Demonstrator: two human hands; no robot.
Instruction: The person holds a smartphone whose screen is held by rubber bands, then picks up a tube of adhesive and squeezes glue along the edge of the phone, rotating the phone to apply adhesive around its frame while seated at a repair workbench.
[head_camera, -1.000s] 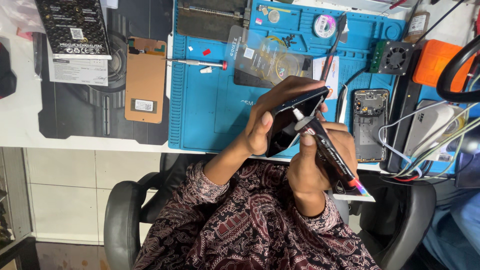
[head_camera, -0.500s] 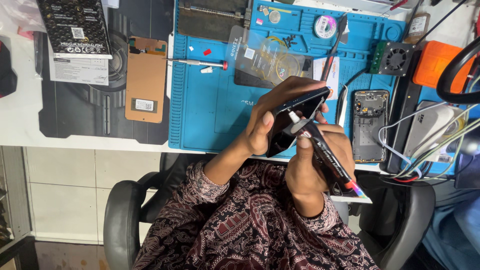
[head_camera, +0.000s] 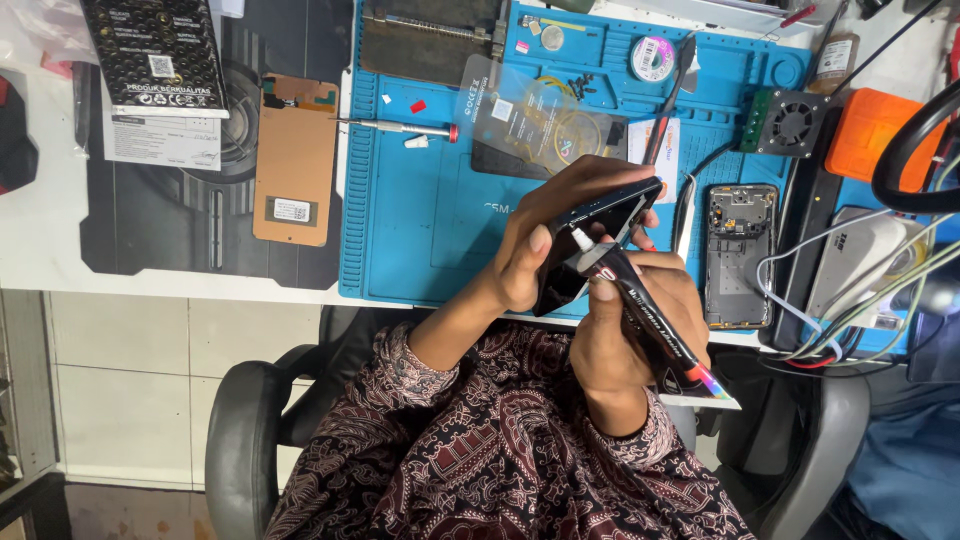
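Note:
My left hand (head_camera: 545, 235) grips a dark phone frame (head_camera: 598, 238), tilted on edge above the front of the blue work mat (head_camera: 420, 220). My right hand (head_camera: 625, 335) holds a black glue tube (head_camera: 650, 320) with a white nozzle. The nozzle tip touches the phone's edge near my left thumb. Both hands hover over my lap and the front edge of the desk.
An opened phone body (head_camera: 738, 250) lies on the mat at right. A brown screen panel (head_camera: 295, 160), a screwdriver (head_camera: 400, 127), a clear plastic sheet (head_camera: 540, 120), a black box (head_camera: 155, 45), a small fan (head_camera: 790, 122) and white cables (head_camera: 850, 290) surround the mat. Chair arms flank me.
The tube's nozzle has shifted slightly along the phone's edge; both hands stay in nearly the same place.

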